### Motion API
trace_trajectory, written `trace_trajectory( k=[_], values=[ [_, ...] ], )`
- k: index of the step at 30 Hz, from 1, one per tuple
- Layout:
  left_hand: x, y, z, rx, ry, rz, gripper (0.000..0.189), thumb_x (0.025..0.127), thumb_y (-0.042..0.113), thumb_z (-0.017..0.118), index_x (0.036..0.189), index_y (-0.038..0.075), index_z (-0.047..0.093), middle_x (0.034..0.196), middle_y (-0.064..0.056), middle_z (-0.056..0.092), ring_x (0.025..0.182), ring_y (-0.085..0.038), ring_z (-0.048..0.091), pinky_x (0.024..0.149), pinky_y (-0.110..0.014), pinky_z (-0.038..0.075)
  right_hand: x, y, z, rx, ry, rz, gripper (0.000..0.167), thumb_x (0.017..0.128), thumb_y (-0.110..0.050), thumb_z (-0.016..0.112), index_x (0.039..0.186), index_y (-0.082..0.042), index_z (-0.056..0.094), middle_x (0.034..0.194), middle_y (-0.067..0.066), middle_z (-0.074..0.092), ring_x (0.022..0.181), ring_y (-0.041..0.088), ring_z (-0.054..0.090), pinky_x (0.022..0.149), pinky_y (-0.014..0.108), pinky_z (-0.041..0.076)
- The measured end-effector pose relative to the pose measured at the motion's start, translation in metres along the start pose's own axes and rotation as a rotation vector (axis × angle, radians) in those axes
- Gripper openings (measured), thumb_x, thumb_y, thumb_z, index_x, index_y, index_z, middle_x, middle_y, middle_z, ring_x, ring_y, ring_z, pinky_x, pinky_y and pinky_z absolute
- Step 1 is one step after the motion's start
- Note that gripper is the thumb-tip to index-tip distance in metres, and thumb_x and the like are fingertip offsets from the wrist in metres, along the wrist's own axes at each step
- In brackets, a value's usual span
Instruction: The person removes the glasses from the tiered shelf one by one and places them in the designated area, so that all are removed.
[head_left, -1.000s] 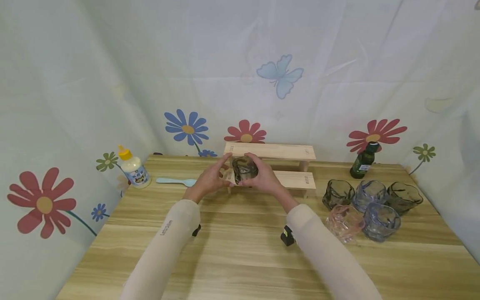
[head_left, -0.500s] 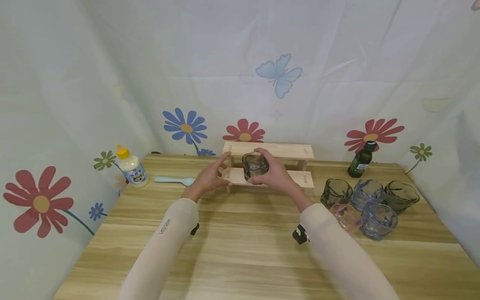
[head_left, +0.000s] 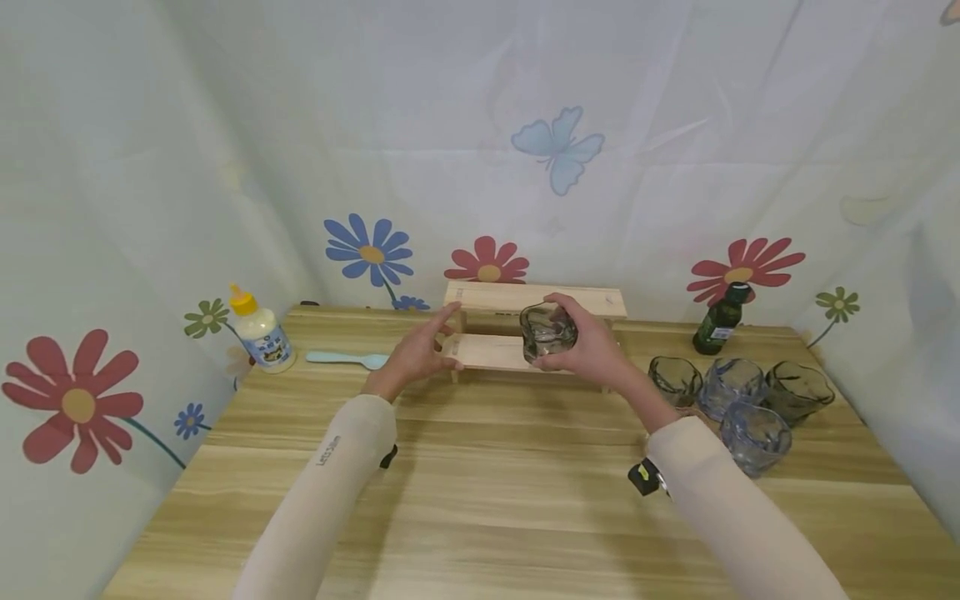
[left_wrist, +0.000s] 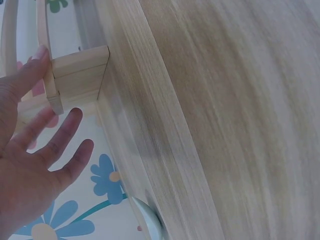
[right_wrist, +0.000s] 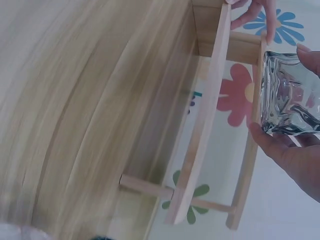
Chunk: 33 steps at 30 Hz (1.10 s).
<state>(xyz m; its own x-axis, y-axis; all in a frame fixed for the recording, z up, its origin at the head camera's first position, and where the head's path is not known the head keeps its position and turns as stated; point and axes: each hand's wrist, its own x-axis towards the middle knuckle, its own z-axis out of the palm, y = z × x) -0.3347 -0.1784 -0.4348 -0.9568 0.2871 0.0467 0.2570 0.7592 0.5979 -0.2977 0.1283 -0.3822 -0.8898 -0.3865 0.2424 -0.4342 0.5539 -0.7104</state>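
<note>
My right hand (head_left: 588,346) grips a grey-tinted glass tumbler (head_left: 547,331) with wavy sides, thumb on one side and fingers on the other. The glass overlaps both boards of a small two-tier wooden rack (head_left: 487,352) in the head view; I cannot tell whether it touches either. In the right wrist view, only part of the tumbler (right_wrist: 287,95) shows, beside the upper board. My left hand (head_left: 412,357) stays at the rack's left end, holding no glass. Its thumb touches the lower board (left_wrist: 47,75) in the left wrist view, with the other fingers spread.
On the right stand grey tumblers (head_left: 798,392) and blue tumblers (head_left: 756,437), with a green bottle (head_left: 722,321) behind. My right forearm hides most of a pink one. To the left are a yellow-capped bottle (head_left: 266,337) and a pale blue spoon (head_left: 345,359).
My right hand has carried the grey tumbler rightward along the rack, away from my left hand. The left hand has stayed nearly still. My right forearm now covers the pink tumbler.
</note>
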Motion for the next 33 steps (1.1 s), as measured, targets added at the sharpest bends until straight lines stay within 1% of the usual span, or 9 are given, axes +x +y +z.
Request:
trace_trajectory(
  k=[5, 8, 11, 15, 21, 24, 27, 31, 33],
  values=[
    [0.0, -0.001, -0.001, 0.002, 0.005, 0.002, 0.106, 0.08, 0.022, 0.085, 0.159, 0.037, 0.017, 0.142, -0.015, 0.058, 0.11, -0.04, 0.065, 0.093, -0.053, 0.052, -0.012, 0.009, -0.017, 0.02, 0.012, -0.021, 0.093, 0.072, -0.015, 0.09, 0.148, -0.011, 0.037, 0.125, 0.019, 0.057, 0.117, 0.038, 0.056, 0.096, 0.057, 0.048],
    [0.0, -0.001, 0.0, -0.002, 0.006, 0.003, 0.106, 0.08, 0.021, 0.086, 0.159, 0.037, 0.017, 0.142, -0.015, 0.058, 0.11, -0.04, 0.065, 0.092, -0.052, 0.052, -0.02, 0.015, -0.026, 0.014, 0.031, -0.024, 0.092, 0.072, -0.013, 0.09, 0.147, -0.008, 0.037, 0.124, 0.021, 0.057, 0.116, 0.039, 0.055, 0.097, 0.058, 0.046],
    [-0.001, -0.001, 0.0, -0.006, 0.002, 0.0, 0.106, 0.08, 0.021, 0.085, 0.159, 0.037, 0.017, 0.142, -0.015, 0.058, 0.11, -0.039, 0.065, 0.092, -0.052, 0.052, -0.029, 0.019, -0.036, -0.01, 0.047, 0.004, 0.094, 0.072, -0.015, 0.091, 0.147, -0.008, 0.035, 0.128, 0.023, 0.054, 0.119, 0.041, 0.053, 0.1, 0.061, 0.043],
    [-0.001, -0.001, 0.0, -0.001, 0.001, -0.003, 0.106, 0.08, 0.021, 0.085, 0.159, 0.037, 0.017, 0.141, -0.015, 0.058, 0.109, -0.037, 0.065, 0.091, -0.051, 0.052, -0.042, 0.024, -0.048, -0.044, 0.051, 0.065, 0.096, 0.074, -0.02, 0.089, 0.149, -0.01, 0.03, 0.138, 0.023, 0.047, 0.127, 0.044, 0.048, 0.103, 0.064, 0.039],
    [-0.001, 0.0, 0.0, 0.004, 0.005, -0.019, 0.107, 0.079, 0.019, 0.086, 0.159, 0.039, 0.017, 0.141, -0.013, 0.059, 0.108, -0.035, 0.066, 0.091, -0.051, 0.052, -0.064, 0.026, -0.067, -0.112, 0.076, 0.136, 0.099, 0.077, -0.03, 0.088, 0.152, -0.015, 0.025, 0.143, 0.026, 0.045, 0.126, 0.049, 0.049, 0.096, 0.066, 0.042],
    [-0.001, -0.001, 0.0, 0.002, 0.004, -0.02, 0.107, 0.079, 0.019, 0.086, 0.159, 0.039, 0.017, 0.141, -0.013, 0.058, 0.108, -0.035, 0.065, 0.091, -0.051, 0.052, -0.073, 0.028, -0.074, -0.127, 0.09, 0.155, 0.099, 0.078, -0.031, 0.086, 0.154, -0.015, 0.024, 0.143, 0.026, 0.046, 0.128, 0.05, 0.047, 0.094, 0.066, 0.042],
    [-0.001, -0.001, 0.0, 0.001, 0.005, -0.015, 0.107, 0.079, 0.02, 0.086, 0.159, 0.039, 0.017, 0.141, -0.013, 0.058, 0.108, -0.034, 0.065, 0.09, -0.05, 0.052, -0.08, 0.031, -0.079, -0.128, 0.109, 0.155, 0.098, 0.08, -0.03, 0.085, 0.154, -0.013, 0.024, 0.138, 0.025, 0.049, 0.127, 0.049, 0.046, 0.093, 0.067, 0.042],
    [-0.001, 0.0, -0.001, -0.003, 0.004, -0.007, 0.107, 0.079, 0.02, 0.086, 0.159, 0.038, 0.017, 0.141, -0.013, 0.058, 0.107, -0.035, 0.065, 0.09, -0.05, 0.052, -0.09, 0.036, -0.086, -0.115, 0.148, 0.152, 0.096, 0.08, -0.027, 0.085, 0.153, -0.011, 0.025, 0.129, 0.024, 0.054, 0.12, 0.046, 0.05, 0.092, 0.066, 0.042],
    [-0.001, 0.001, 0.0, -0.004, 0.004, -0.003, 0.107, 0.079, 0.02, 0.086, 0.159, 0.038, 0.018, 0.141, -0.013, 0.058, 0.107, -0.035, 0.065, 0.09, -0.05, 0.052, -0.097, 0.038, -0.089, -0.11, 0.175, 0.159, 0.096, 0.08, -0.027, 0.085, 0.153, -0.011, 0.025, 0.128, 0.023, 0.053, 0.119, 0.044, 0.05, 0.091, 0.065, 0.042]
  ],
)
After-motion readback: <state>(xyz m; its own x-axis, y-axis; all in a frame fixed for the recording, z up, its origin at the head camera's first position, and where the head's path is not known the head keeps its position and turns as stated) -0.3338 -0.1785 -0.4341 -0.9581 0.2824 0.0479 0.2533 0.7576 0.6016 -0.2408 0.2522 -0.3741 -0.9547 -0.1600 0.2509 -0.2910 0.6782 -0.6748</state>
